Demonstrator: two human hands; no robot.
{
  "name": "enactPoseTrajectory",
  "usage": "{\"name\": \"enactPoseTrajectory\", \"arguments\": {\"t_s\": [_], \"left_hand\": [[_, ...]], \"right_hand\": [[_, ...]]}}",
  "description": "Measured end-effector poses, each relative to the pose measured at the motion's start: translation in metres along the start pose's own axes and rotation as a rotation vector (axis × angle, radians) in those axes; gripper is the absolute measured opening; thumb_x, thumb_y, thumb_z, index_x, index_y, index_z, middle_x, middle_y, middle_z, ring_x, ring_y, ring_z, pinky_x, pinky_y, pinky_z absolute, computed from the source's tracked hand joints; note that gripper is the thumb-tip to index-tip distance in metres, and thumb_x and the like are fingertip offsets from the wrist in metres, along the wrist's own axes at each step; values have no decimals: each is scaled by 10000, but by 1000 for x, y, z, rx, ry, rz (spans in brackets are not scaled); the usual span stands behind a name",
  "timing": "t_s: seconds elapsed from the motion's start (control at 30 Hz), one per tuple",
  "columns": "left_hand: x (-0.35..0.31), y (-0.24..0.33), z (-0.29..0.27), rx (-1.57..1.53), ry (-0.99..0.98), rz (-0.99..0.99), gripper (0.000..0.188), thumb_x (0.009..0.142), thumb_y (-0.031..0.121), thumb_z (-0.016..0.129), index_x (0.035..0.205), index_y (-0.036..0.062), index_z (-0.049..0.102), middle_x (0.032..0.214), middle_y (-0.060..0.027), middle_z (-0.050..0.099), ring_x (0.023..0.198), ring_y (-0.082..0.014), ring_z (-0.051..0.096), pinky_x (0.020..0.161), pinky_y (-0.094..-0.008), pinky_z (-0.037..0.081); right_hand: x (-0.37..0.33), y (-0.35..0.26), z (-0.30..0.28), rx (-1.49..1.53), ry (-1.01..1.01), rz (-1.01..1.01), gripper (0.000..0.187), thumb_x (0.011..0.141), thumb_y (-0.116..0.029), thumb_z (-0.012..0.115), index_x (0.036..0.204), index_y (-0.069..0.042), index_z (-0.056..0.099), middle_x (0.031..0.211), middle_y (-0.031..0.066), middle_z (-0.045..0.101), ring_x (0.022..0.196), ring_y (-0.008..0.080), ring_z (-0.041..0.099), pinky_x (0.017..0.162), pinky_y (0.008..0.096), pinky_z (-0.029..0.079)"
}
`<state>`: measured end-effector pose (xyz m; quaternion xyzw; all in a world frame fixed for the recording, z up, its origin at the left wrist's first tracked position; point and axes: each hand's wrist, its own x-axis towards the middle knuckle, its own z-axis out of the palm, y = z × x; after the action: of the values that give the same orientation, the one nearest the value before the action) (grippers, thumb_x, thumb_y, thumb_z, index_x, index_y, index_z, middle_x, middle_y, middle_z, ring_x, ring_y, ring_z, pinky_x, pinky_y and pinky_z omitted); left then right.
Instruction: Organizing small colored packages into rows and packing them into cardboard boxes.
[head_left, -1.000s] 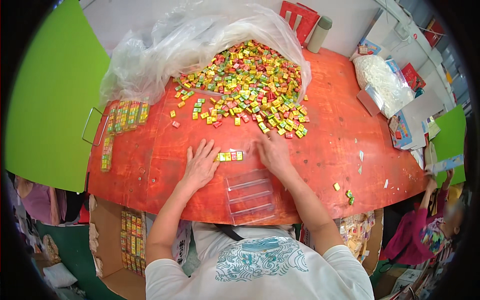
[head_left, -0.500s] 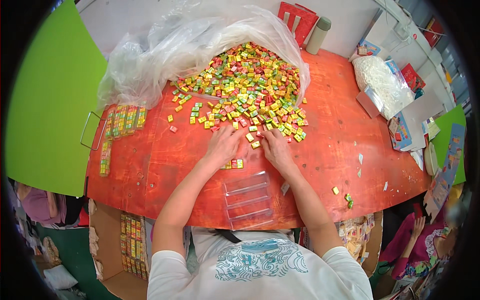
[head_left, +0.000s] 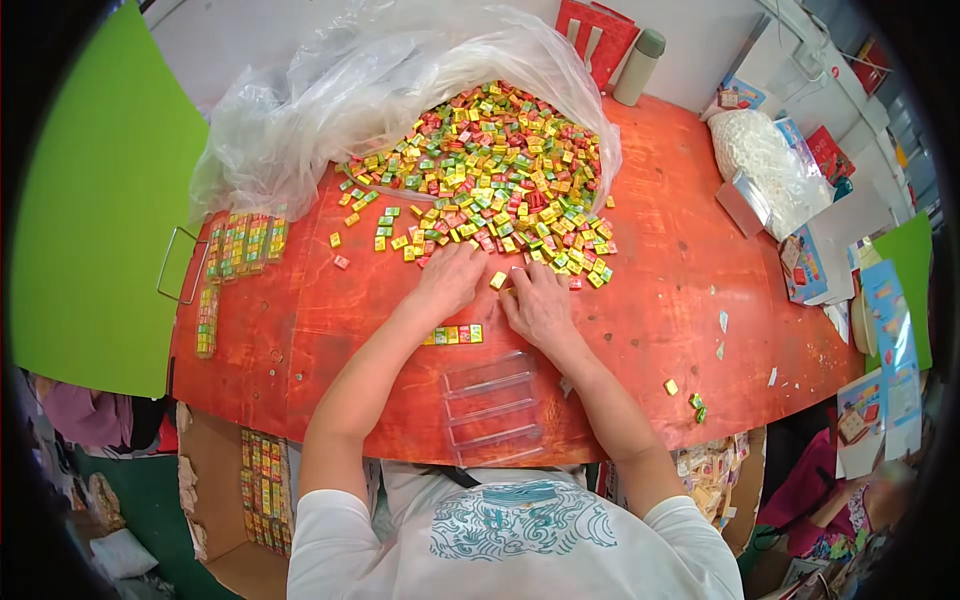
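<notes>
A large heap of small wrapped blocks [head_left: 500, 150], yellow, red and green, spills from a clear plastic bag [head_left: 330, 90] onto the red table. My left hand [head_left: 450, 282] is at the heap's near edge, its fingers bent together; what they hold is hidden. Beside it, my right hand [head_left: 540, 308] has curled fingers closing over a yellow block at its fingertips. Another yellow block [head_left: 497, 280] lies between the hands. Below my left hand sits a short row of blocks [head_left: 460, 334]. Nearer me lies a clear plastic tray [head_left: 492, 405] with several long compartments.
Filled trays [head_left: 245, 243] stand at the left, near a metal handle [head_left: 178, 265]. A flask [head_left: 640, 68] and red bag [head_left: 596, 40] are at the back. Printed cartons [head_left: 805, 262] and a white-filled bag [head_left: 755, 165] occupy the right. Loose blocks [head_left: 697, 401] lie at front right.
My right hand has shifted slightly left and down, over a yellow block between the hands. More of the short row shows below my left wrist. At far right, a blue printed carton has moved.
</notes>
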<state>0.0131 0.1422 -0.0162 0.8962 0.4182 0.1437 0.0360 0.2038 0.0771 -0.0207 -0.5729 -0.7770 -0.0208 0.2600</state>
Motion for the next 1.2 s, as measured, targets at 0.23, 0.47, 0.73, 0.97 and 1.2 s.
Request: {"name": "enactPoseTrajectory", "arguments": {"t_s": [0.23, 0.47, 0.73, 0.97, 1.2], "left_hand": [[-20, 3, -17, -299, -83, -157, 211, 924, 92, 563, 1116, 5, 583, 1117, -225, 655, 1075, -394, 642, 896, -507, 531], [-15, 2, -7, -194, -202, -222, 234, 908, 132, 624, 1091, 7, 549, 1068, -236, 665, 990, -419, 670, 835, -519, 546], [-15, 13, -7, -185, -172, -213, 339, 895, 140, 651, 1198, 49, 530, 1112, -205, 583, 1026, -413, 659, 820, -519, 555], [-8, 31, -20, -279, -188, -205, 489, 875, 162, 700, 1324, 135, 508, 1218, -171, 512, 1136, -404, 614, 850, -519, 560], [-6, 38, -8, -206, -165, -227, 475, 882, 213, 707, 1324, 166, 538, 1190, -173, 519, 1103, -403, 630, 819, -524, 567]], "right_hand": [[10, -5, 12, -27, -25, -72, 240, 849, -260, 723, 1005, -97, 643, 973, 90, 574, 966, 274, 590, 835, 431, 413], [-10, 4, -11, 12, -78, -6, 309, 856, -246, 730, 1121, -109, 654, 1031, 91, 596, 988, 270, 595, 862, 432, 400], [-10, 11, -3, -6, -65, -17, 276, 863, -212, 720, 1113, -117, 651, 1015, 75, 599, 977, 269, 595, 862, 430, 402], [1, 18, 11, -22, 16, -118, 214, 875, -165, 682, 1087, -148, 661, 964, 77, 588, 951, 266, 586, 837, 426, 411], [12, 31, 5, -38, 68, -52, 274, 860, -157, 680, 1134, -153, 682, 968, 74, 599, 954, 263, 591, 833, 422, 426]]}}
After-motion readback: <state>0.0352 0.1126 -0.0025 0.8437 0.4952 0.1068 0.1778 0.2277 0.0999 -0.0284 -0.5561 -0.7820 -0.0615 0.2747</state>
